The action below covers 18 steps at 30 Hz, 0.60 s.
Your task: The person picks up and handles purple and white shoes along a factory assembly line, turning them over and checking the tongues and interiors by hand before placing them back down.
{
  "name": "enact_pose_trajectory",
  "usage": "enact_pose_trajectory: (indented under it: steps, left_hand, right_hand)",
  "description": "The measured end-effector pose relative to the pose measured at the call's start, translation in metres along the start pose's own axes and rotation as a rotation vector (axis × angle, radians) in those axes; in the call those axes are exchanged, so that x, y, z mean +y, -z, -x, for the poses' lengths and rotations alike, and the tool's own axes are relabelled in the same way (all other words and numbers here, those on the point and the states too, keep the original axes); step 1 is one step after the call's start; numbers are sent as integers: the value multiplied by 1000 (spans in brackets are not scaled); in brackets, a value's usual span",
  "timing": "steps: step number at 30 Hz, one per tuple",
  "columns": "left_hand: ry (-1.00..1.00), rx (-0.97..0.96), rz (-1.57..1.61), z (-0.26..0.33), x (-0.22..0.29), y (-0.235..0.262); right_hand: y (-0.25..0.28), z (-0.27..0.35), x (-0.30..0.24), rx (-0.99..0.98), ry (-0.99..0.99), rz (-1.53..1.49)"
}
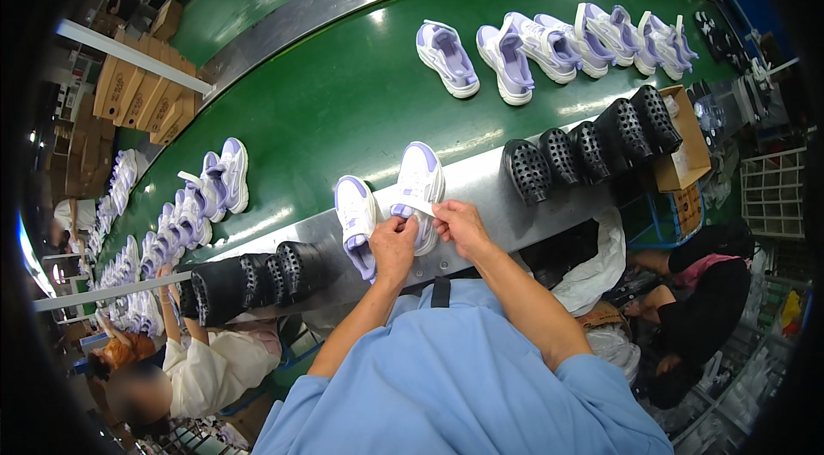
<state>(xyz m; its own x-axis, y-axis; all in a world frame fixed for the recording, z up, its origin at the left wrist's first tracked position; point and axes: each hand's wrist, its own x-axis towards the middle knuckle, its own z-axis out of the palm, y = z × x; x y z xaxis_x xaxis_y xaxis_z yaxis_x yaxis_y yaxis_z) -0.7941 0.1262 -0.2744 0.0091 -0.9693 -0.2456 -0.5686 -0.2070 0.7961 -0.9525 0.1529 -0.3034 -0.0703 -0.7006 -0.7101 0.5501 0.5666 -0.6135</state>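
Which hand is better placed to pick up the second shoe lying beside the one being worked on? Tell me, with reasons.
Left. The left hand lies right beside the second shoe, almost touching it. The right hand is on the far side of the held shoe, pinching its strap, so it would have to cross over.

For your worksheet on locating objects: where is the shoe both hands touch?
The white-and-lilac shoe lies centre frame on the metal belt edge, beside its pair, under both hands.
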Motion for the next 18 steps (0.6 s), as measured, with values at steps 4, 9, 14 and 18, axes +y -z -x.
enact_pose_trajectory:
  steps: [4,9,14,18]
  left_hand:
    - [17,-2,-19,-1,-2,1]
    - [126,-14,25,0,9,3]
    - [107,-30,-3,-2,4,0]
    - [-108,-72,-101,-3,-9,-5]
  right_hand:
    - [-2,-1,6,-16,11,27]
    - [-7,-2,15,-15,29,74]
    - [-7,-8,23,10,62,185]
    - [7,-10,26,88,126,511]
